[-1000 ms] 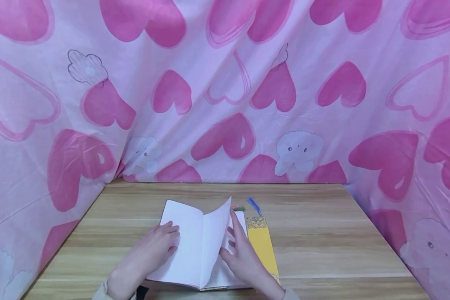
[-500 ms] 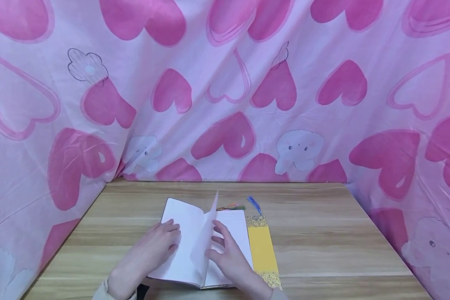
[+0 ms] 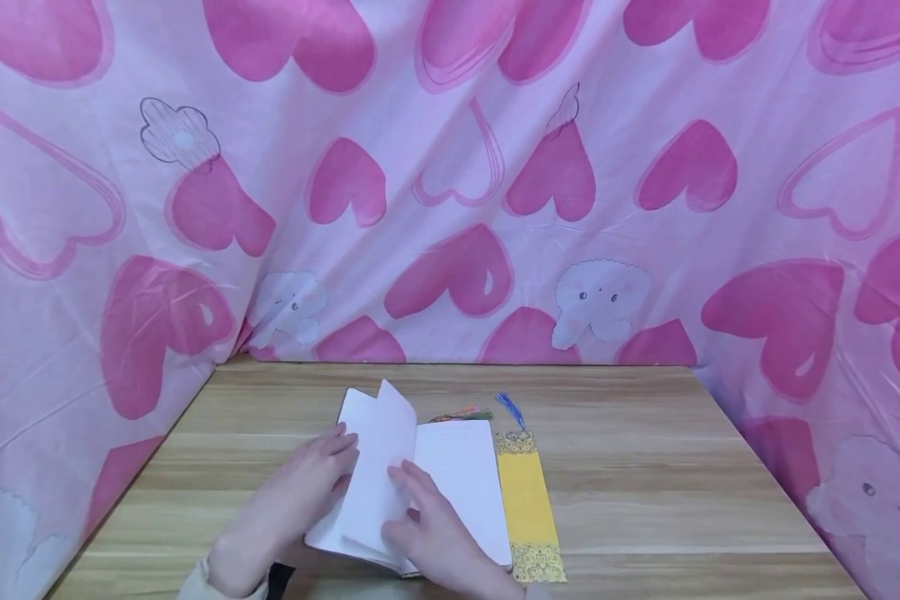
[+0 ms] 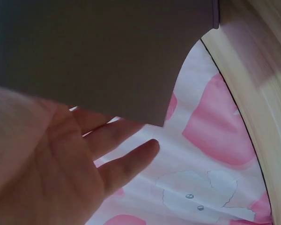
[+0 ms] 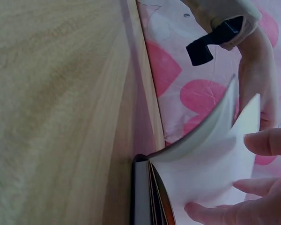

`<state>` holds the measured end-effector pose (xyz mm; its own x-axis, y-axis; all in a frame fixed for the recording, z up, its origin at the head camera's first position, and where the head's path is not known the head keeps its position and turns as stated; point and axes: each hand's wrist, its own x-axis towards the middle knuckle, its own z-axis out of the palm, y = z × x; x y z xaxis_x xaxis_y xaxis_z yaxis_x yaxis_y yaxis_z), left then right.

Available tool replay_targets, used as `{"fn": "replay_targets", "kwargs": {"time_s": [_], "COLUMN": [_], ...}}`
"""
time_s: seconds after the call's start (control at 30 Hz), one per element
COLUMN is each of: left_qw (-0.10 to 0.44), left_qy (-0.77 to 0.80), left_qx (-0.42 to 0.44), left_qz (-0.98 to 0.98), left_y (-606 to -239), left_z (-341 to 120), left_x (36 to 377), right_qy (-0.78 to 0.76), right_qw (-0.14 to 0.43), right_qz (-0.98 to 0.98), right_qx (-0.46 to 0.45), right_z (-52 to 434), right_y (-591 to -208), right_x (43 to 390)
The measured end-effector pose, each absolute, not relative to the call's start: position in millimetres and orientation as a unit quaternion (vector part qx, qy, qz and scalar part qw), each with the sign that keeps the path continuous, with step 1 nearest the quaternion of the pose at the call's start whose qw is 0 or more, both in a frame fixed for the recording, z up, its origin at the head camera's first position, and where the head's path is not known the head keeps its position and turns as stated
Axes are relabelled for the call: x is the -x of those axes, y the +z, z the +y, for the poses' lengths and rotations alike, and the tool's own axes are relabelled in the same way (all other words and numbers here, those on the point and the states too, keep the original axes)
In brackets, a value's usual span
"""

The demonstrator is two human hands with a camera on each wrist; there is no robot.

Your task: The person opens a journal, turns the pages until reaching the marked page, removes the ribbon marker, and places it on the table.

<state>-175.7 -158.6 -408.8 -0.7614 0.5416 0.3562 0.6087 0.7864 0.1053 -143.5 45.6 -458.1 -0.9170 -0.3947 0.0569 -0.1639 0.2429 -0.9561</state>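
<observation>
Head view: left hand (image 3: 311,477) and right hand (image 3: 433,523) loosely spread, without grip, against notebook pages (image 3: 394,433).

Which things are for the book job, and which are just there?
Being used:
the open notebook
its lifted page
left fingers
right fingers

Probably just there:
the yellow bookmark beside the notebook
its blue tassel
the heart curtain behind

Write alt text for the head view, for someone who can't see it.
A person's left hand is at the left edge of an open notebook on a wooden table, the right hand at a raised page. A yellow bookmark with a blue tassel lies to the right; a pink heart-print curtain hangs behind.
</observation>
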Motion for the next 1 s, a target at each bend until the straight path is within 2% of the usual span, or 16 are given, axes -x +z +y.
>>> {"fn": "replay_targets", "kwargs": {"time_s": [0.33,0.57,0.73,1.0], "left_qw": [0.253,0.281,0.250,0.162], "left_qy": [-0.117,-0.111,-0.077,-0.046], "left_qx": [0.320,0.344,0.377,0.328], "left_qz": [-0.906,-0.889,-0.888,-0.930], "left_y": [-403,-403,-410,-415], "left_z": [-158,-151,-144,-143], "left_x": [177,173,170,166], "right_qy": [-0.491,-0.475,-0.455,-0.346], "right_qw": [0.103,0.099,0.100,0.110], "right_qz": [0.838,0.844,0.847,0.876], "right_qx": [0.214,0.230,0.256,0.316], "right_z": [44,42,43,57], "right_y": [-458,-459,-461,-450], "right_x": [136,134,134,132]}}
